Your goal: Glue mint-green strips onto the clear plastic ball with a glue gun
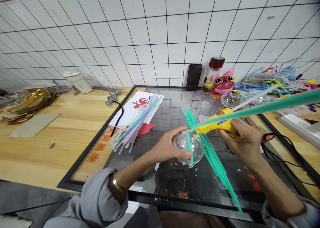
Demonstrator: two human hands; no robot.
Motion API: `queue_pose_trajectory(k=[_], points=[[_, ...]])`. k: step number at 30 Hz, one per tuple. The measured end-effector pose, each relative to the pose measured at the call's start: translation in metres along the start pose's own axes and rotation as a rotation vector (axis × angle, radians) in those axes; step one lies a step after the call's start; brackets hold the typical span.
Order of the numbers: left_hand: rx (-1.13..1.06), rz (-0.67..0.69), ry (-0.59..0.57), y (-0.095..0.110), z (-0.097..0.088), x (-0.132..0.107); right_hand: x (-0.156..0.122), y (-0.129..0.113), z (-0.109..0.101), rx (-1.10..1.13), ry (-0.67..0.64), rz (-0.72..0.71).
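Note:
My left hand [168,145] is closed round a clear plastic ball [197,152], the thumb pressing a green pipe cleaner [189,142] against its front. That pipe cleaner runs over the ball, and its long free end stretches up to the right, close to the camera. In my right hand [241,138] is a yellow hot glue gun [217,123], its tip beside the top of the ball where the pipe cleaner bends. A white glue stick [257,96] juts from the back of the gun. Under the ball, a bundle of green pipe cleaners [215,161] lies on the glass board.
Pastel pipe cleaners [140,121] lie over white paper [128,103] at left. A phone [194,76] and a glass bottle [212,75] stand by the wall. Mixed pipe cleaners [277,79] are heaped right, above a black cable [282,148]. Gold foil [35,101] lies far left.

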State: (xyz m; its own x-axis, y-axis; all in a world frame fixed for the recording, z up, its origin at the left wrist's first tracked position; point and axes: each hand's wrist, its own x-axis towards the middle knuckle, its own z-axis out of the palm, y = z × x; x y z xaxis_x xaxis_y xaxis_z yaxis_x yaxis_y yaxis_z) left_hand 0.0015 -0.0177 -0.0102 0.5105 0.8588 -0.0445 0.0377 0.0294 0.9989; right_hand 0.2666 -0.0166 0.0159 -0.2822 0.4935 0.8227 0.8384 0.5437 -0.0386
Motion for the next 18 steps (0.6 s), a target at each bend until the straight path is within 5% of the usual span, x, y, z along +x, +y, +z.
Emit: queue_pose_trajectory(k=[18], points=[[-0.008,-0.012,0.009,0.0041,0.0016,-0.0009,0.002,-0.004,0.0003,0.023,-0.012,0.13]])
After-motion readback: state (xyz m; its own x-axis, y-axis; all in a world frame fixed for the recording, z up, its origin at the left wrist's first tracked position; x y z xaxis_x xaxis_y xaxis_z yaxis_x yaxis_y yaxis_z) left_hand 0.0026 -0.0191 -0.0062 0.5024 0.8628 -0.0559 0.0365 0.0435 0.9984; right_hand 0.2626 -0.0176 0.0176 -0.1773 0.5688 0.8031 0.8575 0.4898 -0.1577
